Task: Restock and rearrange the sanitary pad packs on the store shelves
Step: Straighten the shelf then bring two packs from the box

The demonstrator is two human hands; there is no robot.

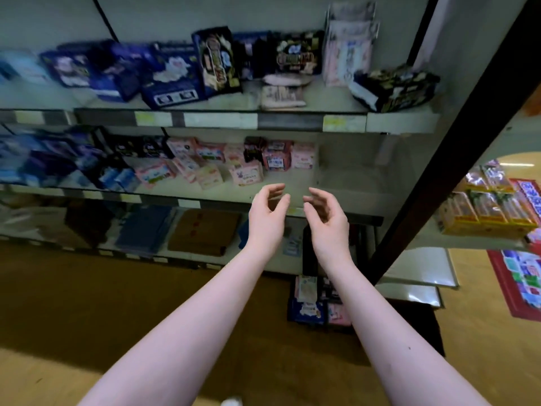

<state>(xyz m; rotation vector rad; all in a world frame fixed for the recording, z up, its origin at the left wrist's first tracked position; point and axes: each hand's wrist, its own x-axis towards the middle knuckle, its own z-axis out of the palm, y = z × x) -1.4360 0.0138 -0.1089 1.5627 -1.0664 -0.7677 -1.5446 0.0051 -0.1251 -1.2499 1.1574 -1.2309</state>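
Nearest the camera, two bare forearms reach out side by side from six o'clock. Low between them, at about five o'clock of the view, a stack of packs [307, 310] sits on the floor [87, 303], blue and pink wrappers showing, with the right forearm crossing its right edge.

Up to the hands now. The left hand [268, 213] and the right hand [329, 219] hover just apart, palms turned toward each other. Both have their fingers loosely curled and thumbs clear of them, and there is nothing in either one. Both float in front of the lip of the middle shelf [351, 186], touching no pack.

Where is the stock? The pink packs [246, 172] lie on that middle shelf at eleven o'clock from the left fingertips [278, 189], near but clearly not touching. Some stand in a row at the back; others have toppled forward at angles. At one o'clock from the right hand's fingertips [313, 190] is bare shelf board. Further round at nine o'clock the row turns to blue and dark packs, too blurred to read.

Further back and higher, at twelve o'clock, is the upper shelf [222, 120]. There, navy packs [172, 74] lean on each other, a black-and-gold pack [218, 60] stands tilted, pale pink packs [348, 51] stand upright, and another black-and-gold one [392, 89] lies tipped on its side at the right end.

Far off at three o'clock, yellow boxes [486, 212] sit on a neighbouring shelf.
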